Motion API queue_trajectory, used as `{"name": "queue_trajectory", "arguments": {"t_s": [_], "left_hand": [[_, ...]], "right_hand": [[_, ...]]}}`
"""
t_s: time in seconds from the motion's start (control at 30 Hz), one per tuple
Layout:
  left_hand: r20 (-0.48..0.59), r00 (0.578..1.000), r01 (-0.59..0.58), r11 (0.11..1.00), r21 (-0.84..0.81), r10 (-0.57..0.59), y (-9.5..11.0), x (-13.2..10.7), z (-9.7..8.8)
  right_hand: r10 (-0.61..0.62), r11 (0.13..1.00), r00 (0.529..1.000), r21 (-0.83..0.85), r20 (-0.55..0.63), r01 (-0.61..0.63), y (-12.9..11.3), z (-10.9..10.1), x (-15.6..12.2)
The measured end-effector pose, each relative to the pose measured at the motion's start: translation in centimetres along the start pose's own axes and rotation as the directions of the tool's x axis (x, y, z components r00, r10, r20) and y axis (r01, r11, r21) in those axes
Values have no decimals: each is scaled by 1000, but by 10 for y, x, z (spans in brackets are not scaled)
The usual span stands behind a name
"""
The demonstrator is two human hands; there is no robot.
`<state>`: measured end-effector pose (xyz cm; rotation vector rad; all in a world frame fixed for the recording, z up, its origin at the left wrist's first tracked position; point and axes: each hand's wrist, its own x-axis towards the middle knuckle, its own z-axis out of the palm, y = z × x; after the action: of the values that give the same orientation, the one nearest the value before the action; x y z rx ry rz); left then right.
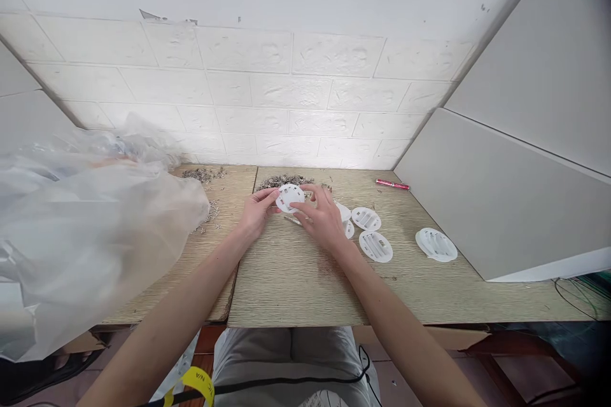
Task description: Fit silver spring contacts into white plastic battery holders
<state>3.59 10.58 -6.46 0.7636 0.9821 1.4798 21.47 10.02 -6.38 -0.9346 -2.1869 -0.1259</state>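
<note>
A round white plastic disc [288,196] with small slots is held up above the table. My left hand [256,213] pinches its left edge between thumb and fingers. On the other side, my right hand [322,216] has its thumb and fingertips at the disc's right edge, closed around it; whether a small part is between them I cannot make out. Behind the disc lies a heap of small metal parts [281,180]. Beneath the right hand, a slim metal tool [292,220] shows only partly. Similar white discs [376,246] lie just right of that hand, some partly hidden by it.
A large translucent plastic bag [109,222] covers the table's left side, beside more loose metal parts [203,175]. Farther right are a red pen [392,184] and a small stack of white discs [436,245]. A white brick wall [310,95] and grey panel [520,203] bound the table.
</note>
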Motion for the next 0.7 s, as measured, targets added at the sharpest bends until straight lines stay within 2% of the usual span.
{"name": "queue_trajectory", "arguments": {"t_s": [0.1, 0.17, 0.27, 0.3, 0.37, 0.43, 0.47, 0.53, 0.57, 0.63, 0.67, 0.7], "left_hand": [[21, 1000, -2, 1000, 29, 2, -2, 2, -2], [45, 999, 7, 999, 46, -9, -1, 2, -3], [90, 995, 38, 996, 78, -45, 2, -1, -3], [105, 993, 46, 995, 94, -56, 3, -2, -2], [132, 989, 53, 990, 127, -69, 5, -4, -1], [159, 985, 41, 985, 166, -67, 5, -6, 0], [165, 984, 34, 982, 187, -66, 4, -7, 0], [168, 984, 22, 974, 225, -61, 3, -7, 1], [169, 984, 17, 971, 239, -58, 3, -7, 1], [176, 983, 10, 967, 254, -57, 2, -7, 2], [180, 982, 6, 966, 259, -54, 2, -7, 2], [184, 981, 2, 964, 265, -53, 2, -7, 2]], "right_hand": [[-49, 999, 999, 16, 25, 48, 2, 2, 2], [-73, 996, 997, 55, -8, 73, 5, -2, 4], [-56, 994, 979, 78, -194, 72, 12, -22, 2], [-25, 998, 954, 50, -299, 41, 16, -34, -3], [59, 996, 873, -29, -485, -84, 27, -62, -21], [99, 971, 800, -118, -592, -208, 45, -93, -47], [127, 950, 778, -149, -615, -273, 56, -108, -62], [133, 903, 769, -243, -625, -354, 80, -133, -93], [179, 869, 805, -293, -565, -399, 91, -144, -108], [133, 814, 802, -398, -582, -423, 108, -158, -133], [165, 798, 840, -431, -517, -422, 113, -162, -143], [182, 779, 858, -462, -480, -423, 116, -165, -152]]}}
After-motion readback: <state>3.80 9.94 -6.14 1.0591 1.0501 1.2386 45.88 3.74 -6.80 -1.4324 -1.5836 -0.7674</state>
